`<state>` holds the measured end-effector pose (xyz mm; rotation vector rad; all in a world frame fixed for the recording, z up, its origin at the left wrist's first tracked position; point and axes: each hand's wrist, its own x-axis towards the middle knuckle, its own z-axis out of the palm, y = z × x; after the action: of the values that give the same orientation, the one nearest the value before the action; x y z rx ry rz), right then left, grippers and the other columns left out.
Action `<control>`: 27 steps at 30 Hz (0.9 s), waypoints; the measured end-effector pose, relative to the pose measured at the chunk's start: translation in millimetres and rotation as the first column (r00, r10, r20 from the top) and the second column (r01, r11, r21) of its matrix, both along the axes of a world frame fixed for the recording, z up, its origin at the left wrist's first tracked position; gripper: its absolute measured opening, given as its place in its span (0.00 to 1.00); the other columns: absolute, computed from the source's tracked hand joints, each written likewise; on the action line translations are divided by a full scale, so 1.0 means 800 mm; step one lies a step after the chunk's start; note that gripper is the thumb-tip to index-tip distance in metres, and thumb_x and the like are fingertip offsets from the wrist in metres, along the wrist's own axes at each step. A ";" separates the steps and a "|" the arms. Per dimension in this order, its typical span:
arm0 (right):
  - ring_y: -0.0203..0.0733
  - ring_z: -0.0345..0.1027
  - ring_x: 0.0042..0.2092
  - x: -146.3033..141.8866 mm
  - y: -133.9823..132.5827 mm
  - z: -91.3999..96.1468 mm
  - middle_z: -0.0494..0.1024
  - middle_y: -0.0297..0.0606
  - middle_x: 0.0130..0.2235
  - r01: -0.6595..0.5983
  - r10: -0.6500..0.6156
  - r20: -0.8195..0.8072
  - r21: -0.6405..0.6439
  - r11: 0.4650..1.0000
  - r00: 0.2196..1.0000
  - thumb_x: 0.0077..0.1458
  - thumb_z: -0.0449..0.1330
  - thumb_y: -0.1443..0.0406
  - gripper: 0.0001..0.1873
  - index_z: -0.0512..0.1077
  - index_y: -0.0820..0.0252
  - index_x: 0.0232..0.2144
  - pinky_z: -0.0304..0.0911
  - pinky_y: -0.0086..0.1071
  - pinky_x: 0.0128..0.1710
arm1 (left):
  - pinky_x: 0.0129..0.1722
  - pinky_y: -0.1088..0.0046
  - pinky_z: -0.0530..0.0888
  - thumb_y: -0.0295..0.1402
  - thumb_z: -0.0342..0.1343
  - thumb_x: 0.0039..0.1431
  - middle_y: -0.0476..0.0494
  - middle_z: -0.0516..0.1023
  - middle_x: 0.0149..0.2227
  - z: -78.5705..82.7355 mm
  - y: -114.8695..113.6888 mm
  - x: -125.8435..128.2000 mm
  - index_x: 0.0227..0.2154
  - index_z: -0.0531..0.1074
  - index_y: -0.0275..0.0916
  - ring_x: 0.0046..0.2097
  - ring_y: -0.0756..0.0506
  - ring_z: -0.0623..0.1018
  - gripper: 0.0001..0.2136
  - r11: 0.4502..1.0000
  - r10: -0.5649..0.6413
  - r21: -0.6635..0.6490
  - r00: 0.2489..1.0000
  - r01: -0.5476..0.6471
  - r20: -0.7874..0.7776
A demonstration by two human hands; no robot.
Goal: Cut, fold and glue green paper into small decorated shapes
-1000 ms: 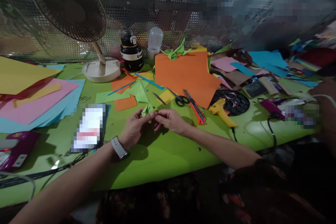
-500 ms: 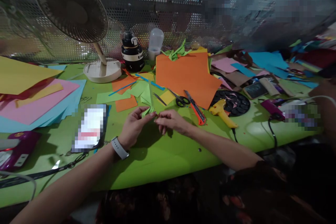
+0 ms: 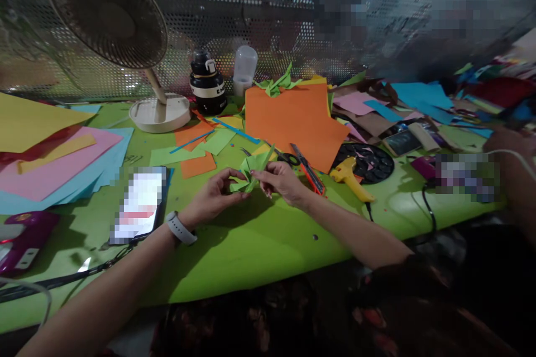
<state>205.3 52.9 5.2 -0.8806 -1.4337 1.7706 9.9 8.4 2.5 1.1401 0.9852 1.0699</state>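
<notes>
A small folded green paper piece is held between both of my hands just above the lime-green table. My left hand, with a white watch on the wrist, pinches its lower left part. My right hand pinches its right side with thumb and forefinger. Pointed flaps of the paper stick up and to the right.
A phone lies left of my hands. Scissors, an orange box cutter and a yellow glue gun lie to the right. Orange paper, coloured sheets, a fan and a black bottle stand behind. Another person's arm is at the right edge.
The green paper piece has been lifted off the table and turned; its flaps now stand up between my hands. Both hands shifted slightly right and up.
</notes>
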 end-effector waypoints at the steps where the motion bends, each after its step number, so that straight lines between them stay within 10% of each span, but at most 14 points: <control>1: 0.26 0.59 0.16 0.003 0.004 0.000 0.71 0.28 0.18 0.031 -0.031 -0.014 0.012 0.999 0.999 0.46 0.68 0.59 0.15 0.68 0.62 0.21 0.56 0.21 0.14 | 0.23 0.79 0.67 0.23 0.69 0.38 0.53 0.72 0.24 0.004 0.002 -0.004 0.36 0.74 0.38 0.23 0.53 0.70 0.18 0.999 -0.033 0.025 0.998 0.034 -0.053; 9: 0.26 0.59 0.16 0.014 0.017 0.011 0.70 0.26 0.17 0.185 -0.184 -0.021 0.046 0.982 0.983 0.44 0.68 0.58 0.16 0.67 0.60 0.18 0.57 0.22 0.14 | 0.34 0.76 0.73 0.27 0.70 0.40 0.50 0.77 0.26 0.016 0.028 -0.036 0.40 0.73 0.38 0.29 0.50 0.77 0.21 0.979 0.173 0.109 0.985 -0.172 -0.002; 16: 0.28 0.69 0.20 0.006 0.005 0.002 0.78 0.35 0.23 -0.159 0.157 0.100 0.006 0.987 0.982 0.48 0.66 0.60 0.13 0.73 0.65 0.24 0.58 0.20 0.17 | 0.39 0.75 0.74 0.29 0.70 0.41 0.49 0.79 0.27 0.007 0.041 -0.043 0.38 0.73 0.38 0.33 0.51 0.79 0.19 0.904 0.404 0.041 0.880 -0.427 0.249; 27: 0.33 0.75 0.26 -0.011 -0.013 -0.004 0.80 0.38 0.28 -0.169 0.176 0.083 -0.079 0.982 0.981 0.50 0.66 0.60 0.13 0.69 0.64 0.26 0.66 0.22 0.21 | 0.36 0.70 0.77 0.35 0.67 0.45 0.46 0.79 0.27 -0.002 0.014 -0.010 0.29 0.77 0.35 0.30 0.49 0.79 0.10 0.945 0.270 -0.260 0.923 -0.199 0.275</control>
<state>196.3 42.2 1.9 -0.9058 -1.5527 1.9430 2.3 19.2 1.2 0.6525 0.9818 1.2485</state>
